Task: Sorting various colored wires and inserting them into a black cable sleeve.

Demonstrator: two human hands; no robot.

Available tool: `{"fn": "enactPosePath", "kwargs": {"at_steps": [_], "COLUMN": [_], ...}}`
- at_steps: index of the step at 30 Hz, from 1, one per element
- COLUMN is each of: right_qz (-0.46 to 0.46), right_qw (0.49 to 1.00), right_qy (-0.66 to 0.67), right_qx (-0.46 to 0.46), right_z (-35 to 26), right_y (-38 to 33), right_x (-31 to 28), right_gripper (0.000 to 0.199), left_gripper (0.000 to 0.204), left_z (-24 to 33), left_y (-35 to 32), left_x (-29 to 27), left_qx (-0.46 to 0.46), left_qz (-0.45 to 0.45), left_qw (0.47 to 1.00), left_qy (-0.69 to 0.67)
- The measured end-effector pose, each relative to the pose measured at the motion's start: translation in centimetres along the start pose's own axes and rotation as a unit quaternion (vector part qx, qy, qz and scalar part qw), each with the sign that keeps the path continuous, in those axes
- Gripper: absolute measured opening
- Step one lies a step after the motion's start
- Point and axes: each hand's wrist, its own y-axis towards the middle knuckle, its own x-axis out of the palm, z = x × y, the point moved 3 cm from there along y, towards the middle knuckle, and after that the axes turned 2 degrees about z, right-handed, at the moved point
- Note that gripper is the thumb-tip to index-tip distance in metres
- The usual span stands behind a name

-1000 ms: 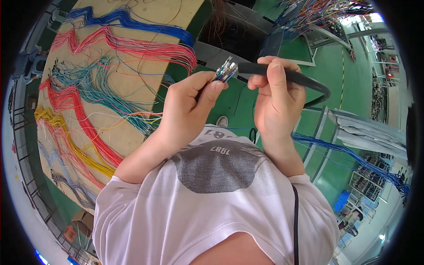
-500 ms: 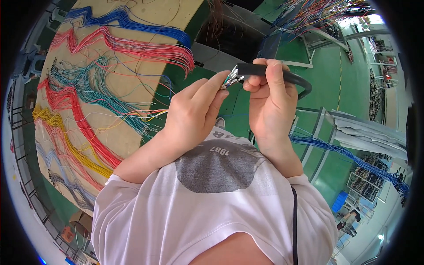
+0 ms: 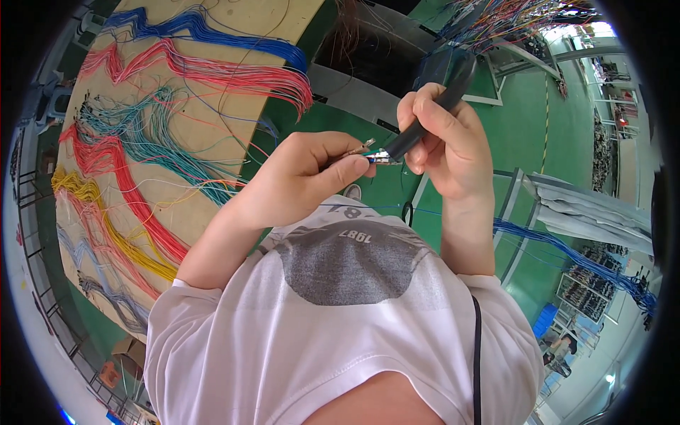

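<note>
My left hand (image 3: 301, 173) is closed on a small bundle of thin wires, pinched between thumb and fingers. The wires' metal-tipped ends (image 3: 380, 156) stick out to the right; one tip stands apart above the others. In my right hand (image 3: 457, 145) is a thick black flexible tube (image 3: 406, 142), slanting up to the right, its far part bending above the hand. The tube's lower mouth meets the wire tips, and some tips appear to sit at or just inside it. How far in they reach is hidden.
On the left, a wooden table (image 3: 283, 20) carries blue (image 3: 234, 44), pink-red (image 3: 234, 76), teal (image 3: 149, 134), red (image 3: 131, 195) and yellow (image 3: 145, 248) wire bundles. At the right, blue wires (image 3: 567, 244) hang across a metal frame (image 3: 506, 205). A dark box-like unit (image 3: 365, 60) stands ahead.
The tube has turned from nearly level to steeply slanted, its mouth dropping lower. My left hand has moved down a little with the wires, and my right hand slightly right.
</note>
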Motion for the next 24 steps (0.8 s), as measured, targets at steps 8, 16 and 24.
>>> {"fn": "enactPosePath", "kwargs": {"at_steps": [8,16,24], "right_qz": [-0.026,0.044,0.156], "right_qw": [0.999,0.997,0.972], "right_qy": [-0.010,0.008,0.034], "right_qx": [0.040,-0.057,-0.174], "right_z": [0.1,0.8,2.0], "right_y": [0.9,-0.3,-1.2], "right_x": [0.5,1.7,2.8], "right_gripper": [0.018,0.017,0.016], "left_gripper": [0.027,0.021,0.013], "left_z": [-0.6,-1.1,-0.9], "left_y": [-0.3,-0.7,-0.5], "left_x": [-0.6,-0.7,0.6], "left_qx": [-0.022,0.058,0.139], "left_qz": [-0.005,0.122,0.247], "left_qw": [0.999,0.991,0.949], "left_qy": [-0.026,0.019,0.140]}}
